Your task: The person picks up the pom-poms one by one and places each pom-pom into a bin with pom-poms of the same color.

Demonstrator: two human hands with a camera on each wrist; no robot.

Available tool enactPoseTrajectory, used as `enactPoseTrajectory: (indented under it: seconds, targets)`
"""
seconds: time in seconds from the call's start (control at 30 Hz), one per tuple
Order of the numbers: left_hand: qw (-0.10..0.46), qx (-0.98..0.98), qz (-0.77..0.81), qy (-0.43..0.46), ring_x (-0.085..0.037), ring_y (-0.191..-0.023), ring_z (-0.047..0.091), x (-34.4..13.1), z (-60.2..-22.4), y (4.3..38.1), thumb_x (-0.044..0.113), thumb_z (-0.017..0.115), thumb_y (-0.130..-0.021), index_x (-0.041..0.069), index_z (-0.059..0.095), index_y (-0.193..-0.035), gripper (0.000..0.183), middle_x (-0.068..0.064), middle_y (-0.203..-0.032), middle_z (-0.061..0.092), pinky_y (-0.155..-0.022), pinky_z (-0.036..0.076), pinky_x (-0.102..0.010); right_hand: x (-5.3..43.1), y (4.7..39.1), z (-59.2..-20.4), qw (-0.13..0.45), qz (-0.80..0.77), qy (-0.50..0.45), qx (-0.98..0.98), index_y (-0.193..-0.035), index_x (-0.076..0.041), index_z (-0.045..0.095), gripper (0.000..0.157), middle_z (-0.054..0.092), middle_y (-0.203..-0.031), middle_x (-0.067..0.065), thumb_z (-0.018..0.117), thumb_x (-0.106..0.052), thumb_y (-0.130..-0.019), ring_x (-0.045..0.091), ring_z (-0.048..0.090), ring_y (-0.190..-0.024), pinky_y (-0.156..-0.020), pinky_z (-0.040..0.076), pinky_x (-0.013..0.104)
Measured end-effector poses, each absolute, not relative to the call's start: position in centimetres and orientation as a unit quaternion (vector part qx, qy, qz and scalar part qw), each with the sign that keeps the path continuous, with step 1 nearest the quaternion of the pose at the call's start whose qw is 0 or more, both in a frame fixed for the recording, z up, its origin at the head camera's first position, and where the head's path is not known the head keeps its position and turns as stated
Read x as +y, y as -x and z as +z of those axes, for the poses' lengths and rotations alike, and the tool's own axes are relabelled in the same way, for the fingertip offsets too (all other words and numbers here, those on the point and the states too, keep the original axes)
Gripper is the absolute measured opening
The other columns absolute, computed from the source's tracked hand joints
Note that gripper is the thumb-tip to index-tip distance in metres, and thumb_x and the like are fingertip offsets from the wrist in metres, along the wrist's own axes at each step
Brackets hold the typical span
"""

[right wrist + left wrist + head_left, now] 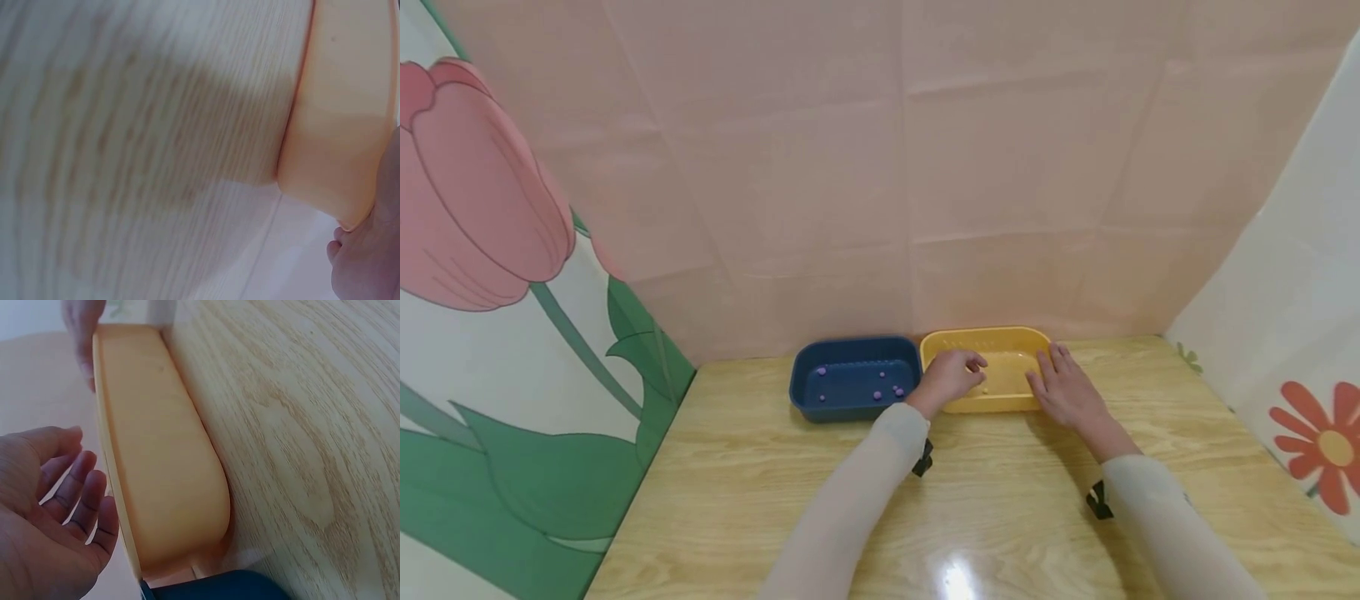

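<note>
A yellow tray stands on the table, its outer wall filling the middle of the left wrist view. Over its left part hovers my left hand, fingers loosely bent; no held item shows in the left wrist view. A tiny pale bit lies on the tray floor below those fingertips. At the tray's right end, my right hand rests on the rim with its fingers extended. In the right wrist view that hand is partly cut off beside the tray corner.
Directly left of the yellow tray stands a dark blue tray with several small purple balls inside. Both are near the back edge of the wood-grain table, before a pink cloth backdrop.
</note>
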State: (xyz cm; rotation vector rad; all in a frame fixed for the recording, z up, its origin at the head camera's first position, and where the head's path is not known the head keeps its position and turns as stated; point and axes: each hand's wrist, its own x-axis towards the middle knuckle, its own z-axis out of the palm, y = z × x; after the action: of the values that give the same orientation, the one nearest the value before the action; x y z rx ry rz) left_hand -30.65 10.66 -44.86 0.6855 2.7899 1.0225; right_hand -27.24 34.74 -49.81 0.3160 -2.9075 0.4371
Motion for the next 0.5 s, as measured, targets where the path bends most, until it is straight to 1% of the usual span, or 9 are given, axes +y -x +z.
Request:
enactPoseTrajectory:
  seconds: [0.17,0.3,0.37,0.5]
  targets:
    - [0.019,0.918,0.323,-0.229,-0.008,-0.091,0.064,9.9,-44.6,30.8,0.028,0.068,-0.099,0.016,0.075,-0.119,0.025,0.006,-0.105,0.073,-0.081,0.050,-0.021,34.7,27.2,-49.5,0.088,0.139,-0.115,-0.980,-0.149,0.019,0.029,0.067,0.014,-0.156,0.045,0.026,-0.037,-0.112,0.059,0.014,-0.145,-0.118,0.016,0.065]
    - [-0.001,0.917,0.319,-0.238,-0.011,-0.097,0.066,9.0,-44.4,30.8,0.025,0.066,-0.100,0.016,0.074,-0.121,0.025,0.004,-0.109,0.074,-0.085,0.051,-0.023,34.6,27.1,-49.4,0.087,0.148,-0.114,-0.978,-0.149,0.017,0.031,0.066,0.014,-0.156,0.045,0.029,-0.037,-0.111,0.059,0.013,-0.146,-0.118,0.015,0.065]
    - [-0.004,0.916,0.319,-0.243,-0.012,-0.098,0.067,8.4,-44.2,30.7,0.026,0.064,-0.101,0.016,0.073,-0.122,0.025,0.003,-0.112,0.074,-0.085,0.052,-0.024,34.6,27.0,-49.3,0.088,0.149,-0.110,-0.979,-0.150,0.016,0.032,0.065,0.015,-0.156,0.044,0.030,-0.036,-0.111,0.059,0.014,-0.146,-0.119,0.015,0.064]
    - [-0.006,0.912,0.328,-0.245,-0.012,-0.098,0.068,7.1,-43.9,30.1,0.026,0.062,-0.102,0.019,0.072,-0.124,0.025,0.003,-0.114,0.073,-0.082,0.054,-0.026,34.8,27.0,-49.4,0.081,0.146,-0.107,-0.980,-0.151,0.014,0.032,0.064,0.015,-0.157,0.043,0.027,-0.036,-0.112,0.058,0.014,-0.146,-0.118,0.015,0.065]
